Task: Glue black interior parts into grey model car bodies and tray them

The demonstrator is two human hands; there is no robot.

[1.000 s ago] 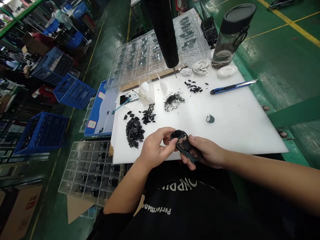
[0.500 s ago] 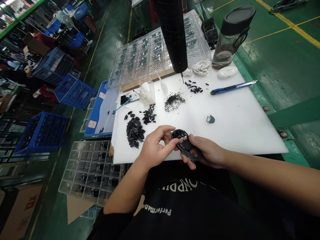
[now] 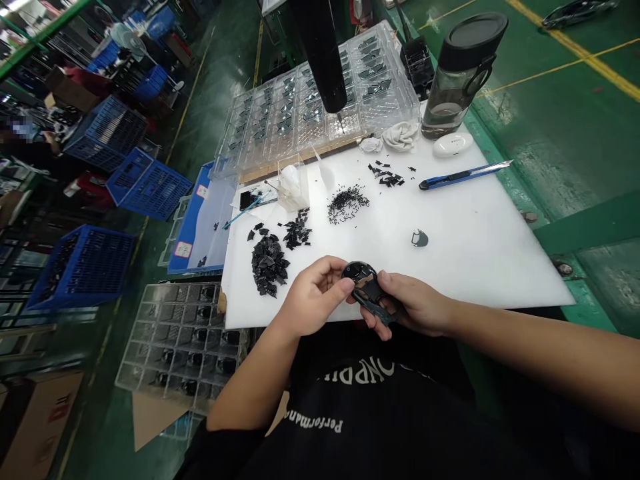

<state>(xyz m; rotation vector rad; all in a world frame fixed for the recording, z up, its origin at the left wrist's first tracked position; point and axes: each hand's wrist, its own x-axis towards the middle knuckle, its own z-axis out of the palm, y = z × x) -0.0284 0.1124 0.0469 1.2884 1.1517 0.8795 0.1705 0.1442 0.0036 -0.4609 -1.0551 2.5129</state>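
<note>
Close to the board's front edge, both hands are on a black plastic housing with a rounded rim and openings through it. My left hand pinches its rounded end between thumb and fingers. My right hand grips the other end, thumb on top and fingers curled underneath; part of the housing is hidden there. Beyond the hands lie a pile of small black screws and a small dark flat piece with a cut-out. Piles of black plastic pieces sit to the left.
A black electric screwdriver hangs over the far side of the white board. Behind stands a clear compartment tray of parts. A bottle, a white oval case and a blue utility knife are at right.
The hanging screwdriver has swung left and away from the board. My left fingers have shifted slightly on the housing's rounded end; my right hand keeps its grip.
</note>
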